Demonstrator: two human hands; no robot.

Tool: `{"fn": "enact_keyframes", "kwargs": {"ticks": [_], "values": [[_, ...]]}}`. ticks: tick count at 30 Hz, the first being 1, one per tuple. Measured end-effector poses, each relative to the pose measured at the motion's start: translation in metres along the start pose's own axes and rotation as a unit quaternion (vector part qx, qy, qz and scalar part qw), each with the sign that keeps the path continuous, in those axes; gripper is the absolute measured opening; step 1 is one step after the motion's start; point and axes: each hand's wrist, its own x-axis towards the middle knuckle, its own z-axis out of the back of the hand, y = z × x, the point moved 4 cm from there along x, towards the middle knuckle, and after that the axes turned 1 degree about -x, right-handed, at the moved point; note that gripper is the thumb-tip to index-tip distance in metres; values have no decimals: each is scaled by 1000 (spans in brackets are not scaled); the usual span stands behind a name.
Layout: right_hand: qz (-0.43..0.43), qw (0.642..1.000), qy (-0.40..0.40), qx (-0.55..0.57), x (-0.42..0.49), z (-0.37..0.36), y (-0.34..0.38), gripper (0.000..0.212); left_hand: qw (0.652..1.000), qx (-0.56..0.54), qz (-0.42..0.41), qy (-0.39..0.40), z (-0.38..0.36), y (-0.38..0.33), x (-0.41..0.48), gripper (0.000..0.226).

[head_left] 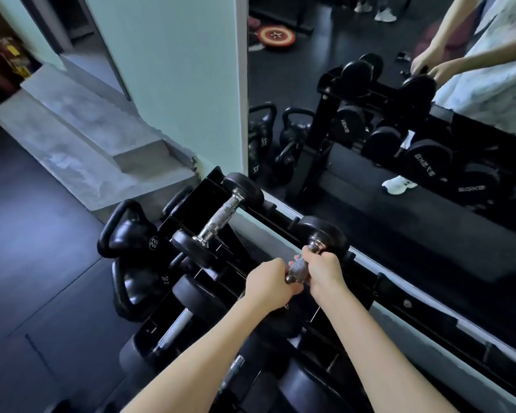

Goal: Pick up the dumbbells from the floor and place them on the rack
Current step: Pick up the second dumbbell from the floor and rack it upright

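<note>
Both hands share one dumbbell (pixel 313 257) over the top tier of the rack (pixel 411 305). The left hand (pixel 268 286) wraps the near end of the knurled chrome handle and the right hand (pixel 323 271) wraps it just beyond, each grip pressed closed around the bar, the two hands touching or nearly so. The handle's long axis runs away from the person, crosswise to the rack's rails, with the far black head above the rear rail by the mirror; the near head is hidden under the left hand and forearm. Whether the far head already rests on the rail I cannot tell.

Left of this dumbbell, another dumbbell (pixel 218 219) lies on the same tier, its axis about parallel and well apart, so there is room between them. To seat the load, I judge both heads must come down square on the front and rear rails. Kettlebells (pixel 125 234) stand on the floor off the rack's left end.
</note>
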Motion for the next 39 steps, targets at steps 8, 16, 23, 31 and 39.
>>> {"fn": "enact_keyframes", "kwargs": {"ticks": [8, 16, 23, 31, 39], "values": [[4, 1000, -1, -8, 12, 18, -6, 15, 1000, -2, 2, 11, -26, -5, 13, 27], [24, 999, 7, -36, 11, 13, -10, 17, 999, -13, 4, 29, -31, 6, 15, 28], [27, 996, -4, -80, 10, 10, -12, 30, 999, -16, 0, 35, -20, 9, 14, 30], [71, 978, -35, -191, -8, 15, -13, 39, 999, -15, -5, -35, -21, 16, -6, 42], [169, 920, -63, -349, -50, 10, -6, 34, 994, -66, -4, -89, -2, 35, -40, 43]]}}
